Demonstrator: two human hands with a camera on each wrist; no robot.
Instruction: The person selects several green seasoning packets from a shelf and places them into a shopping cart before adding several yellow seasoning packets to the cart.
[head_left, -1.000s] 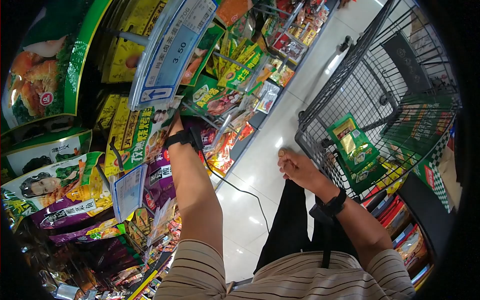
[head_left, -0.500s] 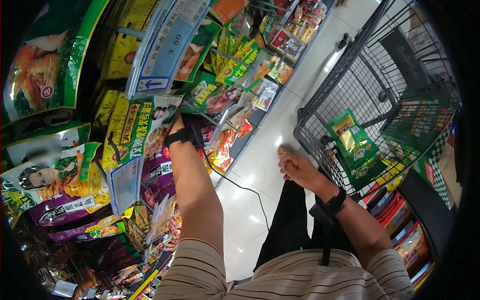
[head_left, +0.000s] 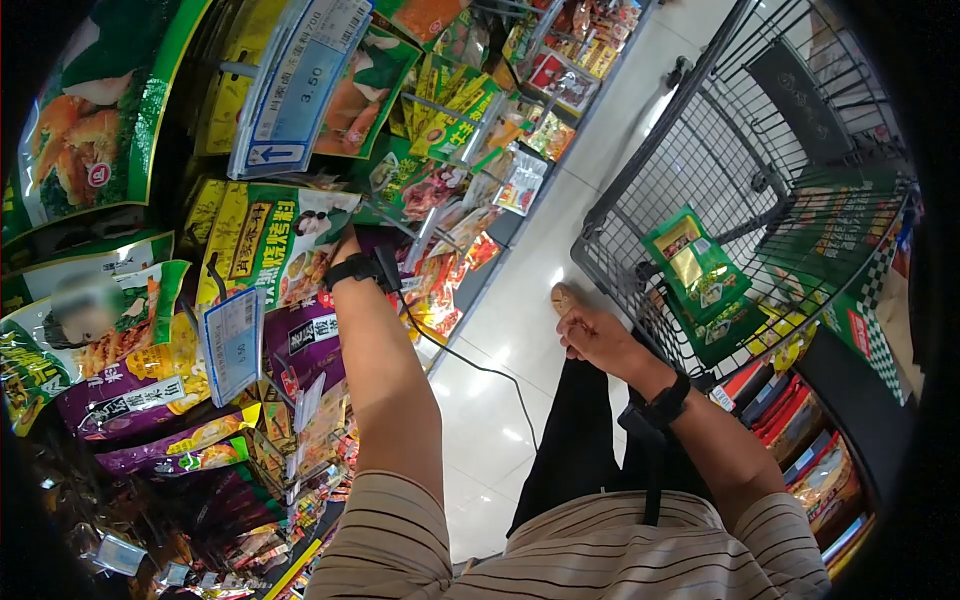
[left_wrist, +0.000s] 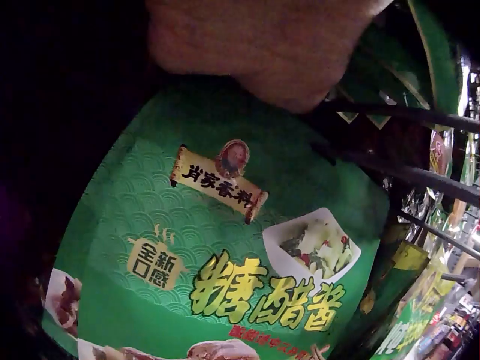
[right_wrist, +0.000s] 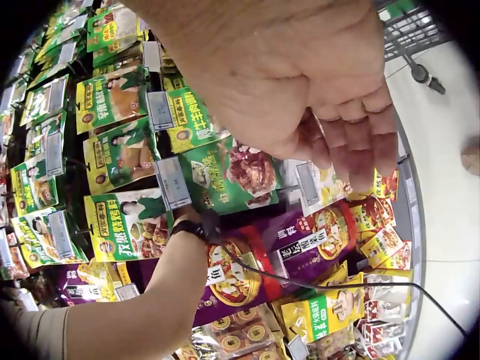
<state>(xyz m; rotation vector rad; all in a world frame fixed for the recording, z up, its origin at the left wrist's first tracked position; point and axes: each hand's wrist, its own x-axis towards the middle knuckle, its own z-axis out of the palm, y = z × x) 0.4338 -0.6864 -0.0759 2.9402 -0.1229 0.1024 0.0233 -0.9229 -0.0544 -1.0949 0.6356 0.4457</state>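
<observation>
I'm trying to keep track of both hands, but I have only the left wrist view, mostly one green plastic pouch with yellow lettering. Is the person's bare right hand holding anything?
Observer: No. In the right wrist view, the bare right hand has its fingers loosely bent, with nothing in them.
Operator: My picture shows no shopping cart. Is there one in sight anywhere?
Observer: Yes. In the head view, a dark grey wire-mesh shopping cart stands on the person's right.
</observation>
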